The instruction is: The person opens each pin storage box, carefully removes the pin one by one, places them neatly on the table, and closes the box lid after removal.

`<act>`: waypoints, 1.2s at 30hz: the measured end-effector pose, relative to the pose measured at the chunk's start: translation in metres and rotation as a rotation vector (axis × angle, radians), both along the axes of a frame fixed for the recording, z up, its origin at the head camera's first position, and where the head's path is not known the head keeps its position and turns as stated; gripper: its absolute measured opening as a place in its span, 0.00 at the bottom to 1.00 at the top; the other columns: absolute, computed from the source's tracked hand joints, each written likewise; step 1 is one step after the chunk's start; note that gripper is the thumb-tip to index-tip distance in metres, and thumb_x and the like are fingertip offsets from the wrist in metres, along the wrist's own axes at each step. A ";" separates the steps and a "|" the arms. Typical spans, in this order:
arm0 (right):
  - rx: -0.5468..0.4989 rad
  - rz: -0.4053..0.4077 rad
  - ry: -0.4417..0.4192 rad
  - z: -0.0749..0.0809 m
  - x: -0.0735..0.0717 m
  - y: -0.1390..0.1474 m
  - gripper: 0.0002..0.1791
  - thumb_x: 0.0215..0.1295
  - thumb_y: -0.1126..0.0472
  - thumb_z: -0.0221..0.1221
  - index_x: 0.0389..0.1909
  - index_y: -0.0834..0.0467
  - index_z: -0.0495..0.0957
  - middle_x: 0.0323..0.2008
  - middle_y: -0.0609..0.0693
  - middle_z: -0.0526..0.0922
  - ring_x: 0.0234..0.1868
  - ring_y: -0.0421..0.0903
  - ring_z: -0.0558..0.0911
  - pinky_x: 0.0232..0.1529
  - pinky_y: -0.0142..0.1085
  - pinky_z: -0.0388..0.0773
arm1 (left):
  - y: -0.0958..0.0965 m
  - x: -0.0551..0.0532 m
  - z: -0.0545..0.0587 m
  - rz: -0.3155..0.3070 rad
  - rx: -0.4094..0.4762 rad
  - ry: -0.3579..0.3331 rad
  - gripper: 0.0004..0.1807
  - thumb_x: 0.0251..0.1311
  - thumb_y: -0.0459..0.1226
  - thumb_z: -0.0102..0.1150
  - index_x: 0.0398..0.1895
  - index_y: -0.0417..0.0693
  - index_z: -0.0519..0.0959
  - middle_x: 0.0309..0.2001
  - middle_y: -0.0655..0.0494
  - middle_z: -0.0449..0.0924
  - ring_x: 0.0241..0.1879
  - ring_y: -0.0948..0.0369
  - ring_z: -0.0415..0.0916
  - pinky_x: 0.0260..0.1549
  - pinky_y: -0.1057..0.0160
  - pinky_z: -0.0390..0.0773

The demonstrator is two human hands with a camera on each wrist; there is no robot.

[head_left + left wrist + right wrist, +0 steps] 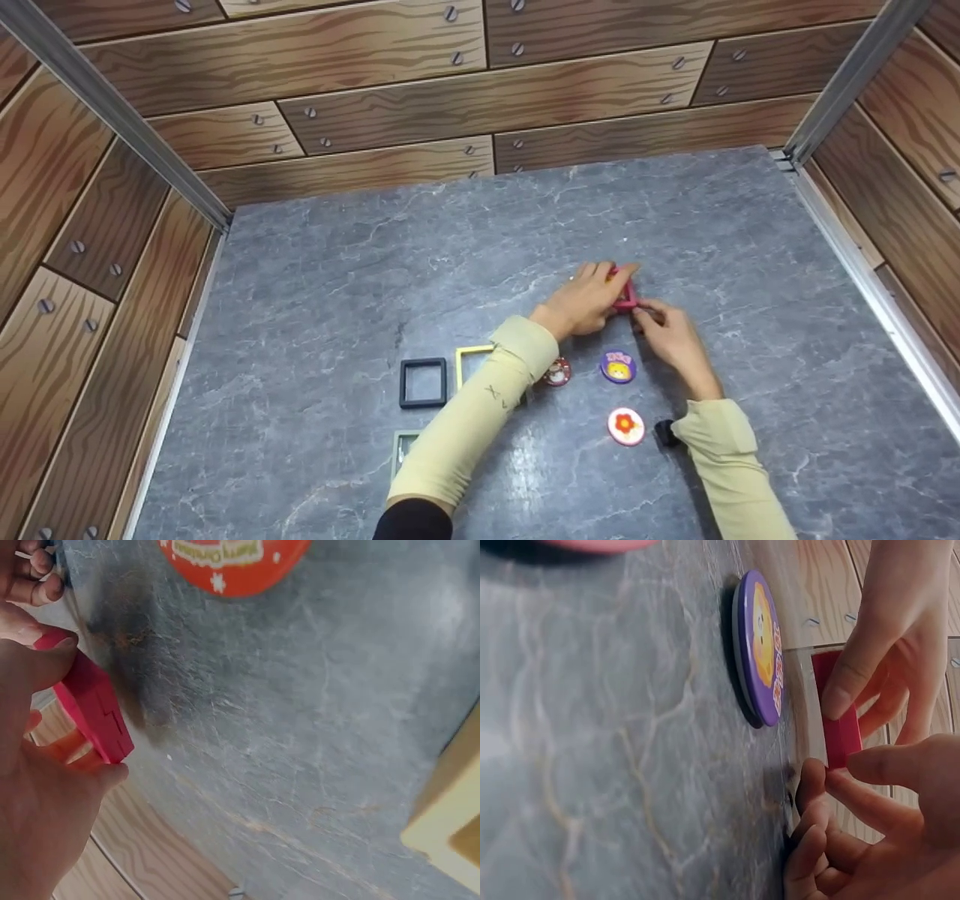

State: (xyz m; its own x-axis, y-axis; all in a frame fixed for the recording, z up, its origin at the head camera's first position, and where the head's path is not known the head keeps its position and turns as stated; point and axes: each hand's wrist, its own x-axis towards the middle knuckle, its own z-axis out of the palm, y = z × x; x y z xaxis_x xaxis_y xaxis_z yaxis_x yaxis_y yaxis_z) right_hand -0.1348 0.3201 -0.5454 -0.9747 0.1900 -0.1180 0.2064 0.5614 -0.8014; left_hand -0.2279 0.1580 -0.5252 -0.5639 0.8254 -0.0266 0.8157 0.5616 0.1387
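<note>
A pink square frame (631,298) is held up on its edge between my two hands. My left hand (585,301) grips it from the left, with the thumb on one face edge and the fingers on the other. At its lower corner, my right hand (671,341) pinches it between thumb and index finger, the other fingers curled beneath. The frame's thick side (97,709) has a stepped seam line. A bit of orange shows inside the frame in the head view, mostly hidden by the left fingers. Just nearer than the hands lies a purple round badge (759,649) with a yellow cartoon figure.
A white round badge (625,426) with a red flower lies nearer me, and a red Christmas badge (232,570) lies beside the left sleeve. To the left are a black frame (404,382), a yellow frame (460,367) and a green frame (397,451), the latter two partly under the forearm.
</note>
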 end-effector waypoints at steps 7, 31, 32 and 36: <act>-0.021 0.009 0.002 -0.002 0.002 -0.001 0.21 0.82 0.58 0.53 0.60 0.70 0.81 0.39 0.66 0.89 0.33 0.31 0.77 0.36 0.24 0.72 | -0.012 0.003 0.004 -0.009 0.037 -0.071 0.50 0.67 0.38 0.66 0.86 0.49 0.49 0.68 0.47 0.72 0.67 0.52 0.73 0.78 0.59 0.70; -0.244 0.221 -0.125 0.006 0.014 0.007 0.22 0.79 0.53 0.59 0.57 0.69 0.82 0.38 0.39 0.86 0.39 0.35 0.82 0.42 0.28 0.82 | -0.051 0.037 0.017 -0.080 0.098 -0.165 0.55 0.59 0.41 0.76 0.84 0.52 0.52 0.71 0.49 0.70 0.68 0.55 0.74 0.69 0.62 0.81; -0.243 0.225 -0.133 0.007 0.015 0.007 0.22 0.79 0.52 0.59 0.57 0.68 0.82 0.37 0.39 0.86 0.38 0.35 0.82 0.40 0.28 0.81 | -0.053 0.038 0.017 -0.084 0.102 -0.166 0.55 0.59 0.41 0.76 0.84 0.52 0.52 0.72 0.49 0.69 0.69 0.55 0.74 0.70 0.63 0.80; -0.245 0.261 -0.162 0.012 0.018 0.006 0.24 0.77 0.51 0.61 0.60 0.67 0.81 0.38 0.41 0.86 0.38 0.37 0.82 0.36 0.30 0.79 | -0.061 0.044 0.018 -0.111 0.135 -0.162 0.54 0.58 0.40 0.77 0.83 0.49 0.54 0.70 0.49 0.70 0.68 0.55 0.75 0.71 0.63 0.78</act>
